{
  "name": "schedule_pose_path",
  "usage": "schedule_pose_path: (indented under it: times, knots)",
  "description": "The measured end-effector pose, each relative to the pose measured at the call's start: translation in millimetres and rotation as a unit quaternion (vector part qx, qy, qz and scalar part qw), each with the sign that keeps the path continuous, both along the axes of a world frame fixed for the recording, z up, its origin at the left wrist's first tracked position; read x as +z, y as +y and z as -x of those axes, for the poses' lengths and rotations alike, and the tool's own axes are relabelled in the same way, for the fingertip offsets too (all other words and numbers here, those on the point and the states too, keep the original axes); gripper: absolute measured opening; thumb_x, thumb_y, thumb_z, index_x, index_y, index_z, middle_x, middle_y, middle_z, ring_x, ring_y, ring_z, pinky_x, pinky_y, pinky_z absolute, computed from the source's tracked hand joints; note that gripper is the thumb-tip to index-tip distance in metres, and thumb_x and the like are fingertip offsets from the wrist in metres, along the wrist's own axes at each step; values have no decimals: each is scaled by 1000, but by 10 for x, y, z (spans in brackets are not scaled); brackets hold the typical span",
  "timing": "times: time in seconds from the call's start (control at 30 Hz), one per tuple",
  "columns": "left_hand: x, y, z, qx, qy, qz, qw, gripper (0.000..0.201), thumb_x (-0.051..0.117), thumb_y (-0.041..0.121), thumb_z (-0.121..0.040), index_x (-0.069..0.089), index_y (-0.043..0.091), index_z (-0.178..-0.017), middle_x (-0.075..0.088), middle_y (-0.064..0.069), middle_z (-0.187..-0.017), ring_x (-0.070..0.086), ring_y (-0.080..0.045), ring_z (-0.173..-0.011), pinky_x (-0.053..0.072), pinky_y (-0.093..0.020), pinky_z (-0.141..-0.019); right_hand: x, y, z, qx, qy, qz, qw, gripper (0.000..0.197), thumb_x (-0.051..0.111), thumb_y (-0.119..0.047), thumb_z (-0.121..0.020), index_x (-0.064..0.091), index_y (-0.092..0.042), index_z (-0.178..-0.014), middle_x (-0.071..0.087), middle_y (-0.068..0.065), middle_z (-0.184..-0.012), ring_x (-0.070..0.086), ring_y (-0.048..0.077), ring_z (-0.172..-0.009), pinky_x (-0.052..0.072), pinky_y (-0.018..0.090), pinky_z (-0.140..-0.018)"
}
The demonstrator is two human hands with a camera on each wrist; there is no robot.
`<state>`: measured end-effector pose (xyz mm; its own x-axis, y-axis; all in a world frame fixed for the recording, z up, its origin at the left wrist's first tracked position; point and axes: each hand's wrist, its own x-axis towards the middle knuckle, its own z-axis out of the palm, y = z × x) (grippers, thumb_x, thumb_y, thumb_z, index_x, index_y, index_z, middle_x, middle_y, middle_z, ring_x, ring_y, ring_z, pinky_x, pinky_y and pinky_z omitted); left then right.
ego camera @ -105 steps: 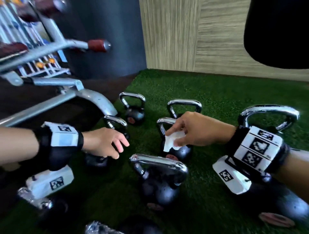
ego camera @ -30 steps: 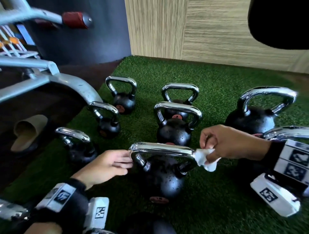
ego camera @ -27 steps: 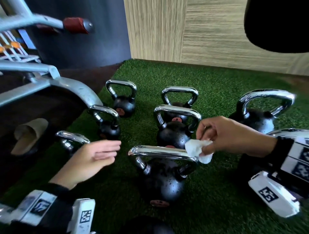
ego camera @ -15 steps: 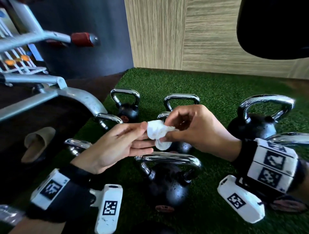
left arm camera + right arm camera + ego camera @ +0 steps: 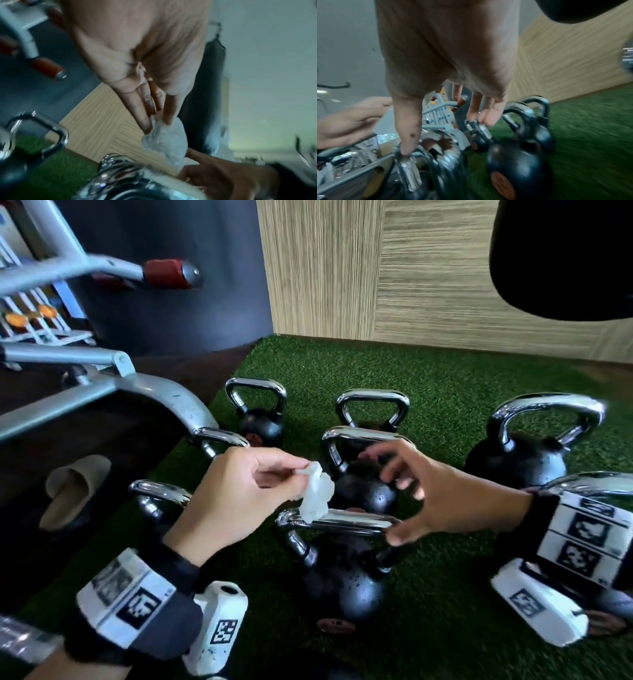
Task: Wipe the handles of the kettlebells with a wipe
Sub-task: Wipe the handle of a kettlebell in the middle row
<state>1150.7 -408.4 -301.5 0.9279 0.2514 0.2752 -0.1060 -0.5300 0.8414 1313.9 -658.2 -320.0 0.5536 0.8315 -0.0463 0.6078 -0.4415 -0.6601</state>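
left hand (image 5: 236,494) pinches crumpled white wipe (image 5: 317,496) over near kettlebell (image 5: 337,570) chrome handle | right hand (image 5: 435,498) fingers spread, thumb on handle's right end | kettlebells crowd green turf's (image 5: 445,594) left edge

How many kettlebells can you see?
8 kettlebells: two at the back, one in the middle, a big one on the right, one front centre, two on the left, one at the right edge. More may hide below.
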Motion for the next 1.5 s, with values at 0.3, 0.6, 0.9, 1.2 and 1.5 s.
schedule_pose_path:
  times: [0.3,0.6,0.9,1.2,1.5]
  knots:
    - [-342,-266,9,-26,-106,-308,945,21,66,29,-98,81,22,-112,78,11,-112,70,6,-103,61,-21,-83,-1137,-134,130,5,176,-54,983,72,97,-24,-63,65,-31,-127,73,-13,-120,69,7,-107,57,25,-81]
    - [-485,32,173,11,-129,-189,973,24,81,14,-86,80,17,-110,76,12,-113,70,7,-103,58,-17,-90,-1328,-50,341,-77,120,-152,978,56,91,-41,-60,74,-31,-112,73,-28,-104,66,-10,-78,52,14,-68]
    - [-838,247,271,79,-31,84,993,25,80,20,-81,80,18,-106,80,6,-103,75,-9,-102,59,-18,-83,-1326,-58,347,-88,81,-122,985,57,86,-54,-58,72,-40,-112,67,-38,-96,67,-7,-83,53,12,-69]
    - [-1260,317,282,84,9,307,948,31,75,7,-74,77,6,-105,80,-11,-101,76,-24,-100,63,-25,-75,-1325,-96,346,-97,37,-96,990,53,86,-62,-54,73,-50,-103,69,-34,-90,70,-4,-78,50,8,-70]
    - [-1528,335,229,-40,97,197,975,21,81,14,-81,82,13,-102,80,-6,-105,75,-18,-103,60,-30,-92,-1287,-115,340,-94,35,-85,991,54,90,-58,-53,74,-48,-104,71,-32,-93,70,-8,-84,49,5,-73]
